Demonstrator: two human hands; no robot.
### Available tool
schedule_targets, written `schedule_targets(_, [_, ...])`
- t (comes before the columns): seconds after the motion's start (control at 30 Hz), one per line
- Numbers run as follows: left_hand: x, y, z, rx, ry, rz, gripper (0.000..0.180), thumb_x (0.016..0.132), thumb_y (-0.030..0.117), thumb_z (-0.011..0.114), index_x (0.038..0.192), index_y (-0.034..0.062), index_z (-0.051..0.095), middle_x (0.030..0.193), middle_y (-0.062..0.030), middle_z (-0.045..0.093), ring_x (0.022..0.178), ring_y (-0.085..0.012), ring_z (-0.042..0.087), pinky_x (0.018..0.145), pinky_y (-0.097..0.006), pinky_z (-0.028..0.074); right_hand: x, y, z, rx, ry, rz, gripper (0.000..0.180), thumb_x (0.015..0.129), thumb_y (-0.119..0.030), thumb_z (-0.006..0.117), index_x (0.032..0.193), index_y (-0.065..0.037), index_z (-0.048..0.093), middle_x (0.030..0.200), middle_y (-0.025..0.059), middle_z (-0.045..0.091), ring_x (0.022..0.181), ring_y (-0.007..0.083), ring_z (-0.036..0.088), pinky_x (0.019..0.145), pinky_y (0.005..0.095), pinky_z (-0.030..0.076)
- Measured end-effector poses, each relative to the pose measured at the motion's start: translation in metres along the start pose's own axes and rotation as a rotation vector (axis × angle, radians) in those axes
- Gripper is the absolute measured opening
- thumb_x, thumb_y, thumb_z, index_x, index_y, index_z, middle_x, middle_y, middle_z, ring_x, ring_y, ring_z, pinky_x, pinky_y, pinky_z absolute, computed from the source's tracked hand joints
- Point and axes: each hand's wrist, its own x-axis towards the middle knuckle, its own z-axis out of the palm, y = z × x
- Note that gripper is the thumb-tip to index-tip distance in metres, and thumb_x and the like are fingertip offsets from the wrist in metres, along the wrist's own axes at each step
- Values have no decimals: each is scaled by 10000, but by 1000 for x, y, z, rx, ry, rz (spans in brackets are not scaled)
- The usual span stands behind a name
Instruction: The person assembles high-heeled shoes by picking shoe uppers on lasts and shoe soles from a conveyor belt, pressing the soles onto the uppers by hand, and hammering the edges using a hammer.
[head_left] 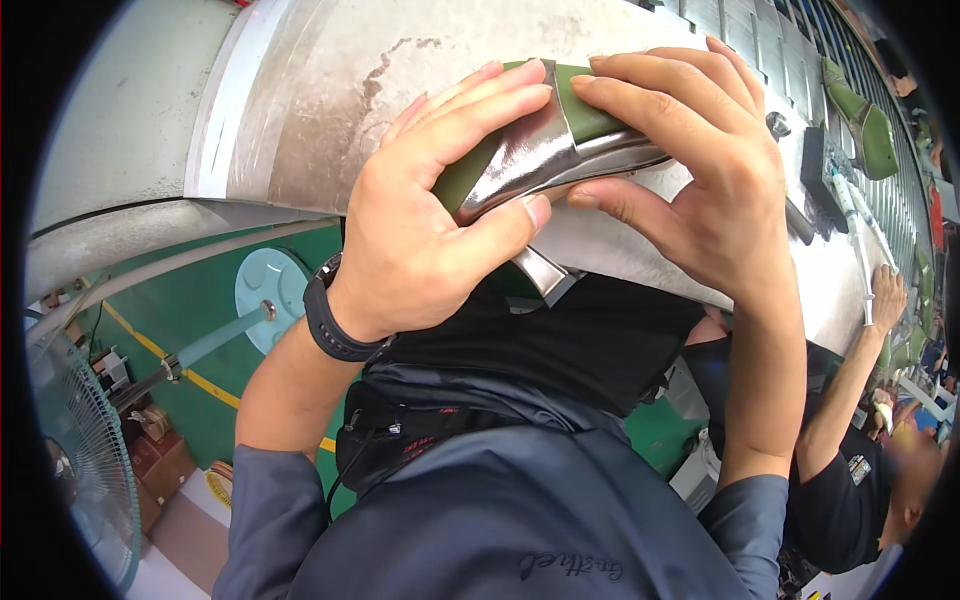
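Both hands hold a green shoe last (588,112) with a shiny dark-metallic shoe upper (525,152) laid over it, above the worktop's near edge. My left hand (430,210) grips the left end, fingers over the far side and thumb along the near side. My right hand (700,140) curls over the right end, with its fingertips on the green top and its thumb at the near lower edge. Below the left thumb hangs a metallic strap end (545,272). My palms hide both ends of the last.
The stained metal worktop (300,110) runs under the hands. On the right are a dark block (822,180), a white syringe-like tube (858,235), a roller conveyor with another green last (876,140), and a co-worker's hand (886,298). A fan (95,450) stands at lower left.
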Motion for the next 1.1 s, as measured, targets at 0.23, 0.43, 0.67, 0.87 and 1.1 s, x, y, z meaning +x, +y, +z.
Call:
schedule_targets(0.23, [3,4,-2,-86,-23,-62,627,854,37,731,1464,-42,607,1586,-210,550,1569,-331,396,1291,-451,284,1,-4,-2,14,-24,49,595,687,-355,927,1182,-62,776,1203,97,752,1130,327,677,1056,498,452])
schedule_targets(0.43, [2,2,-2,-148,-14,-80,607,857,37,745,1444,-48,615,1579,-215,556,1569,-329,396,1286,-450,295,0,-8,-3,-35,-44,72,593,678,-356,930,1185,-86,780,1221,77,752,1163,324,674,1120,548,417])
schedule_targets(0.67, [0,6,8,-3,56,-49,562,841,1,707,1396,-53,638,1543,-217,588,1534,-338,452,1264,-447,346,2,-11,-2,-52,-66,103,596,656,-321,932,1184,-91,779,1222,69,752,1168,318,675,1146,560,407])
schedule_targets(0.87, [0,3,14,111,102,24,551,824,-10,668,1374,-41,655,1519,-216,610,1502,-346,495,1250,-456,372,2,-12,-4,-47,-62,111,587,660,-300,931,1187,-88,780,1227,67,752,1170,318,673,1141,554,410])
schedule_targets(1.1, [-1,4,16,136,126,24,540,820,-5,671,1359,-37,663,1496,-215,631,1481,-347,522,1238,-451,391,-3,-9,0,-55,-48,79,586,674,-314,921,1198,-90,784,1244,67,753,1169,312,676,1135,556,410])
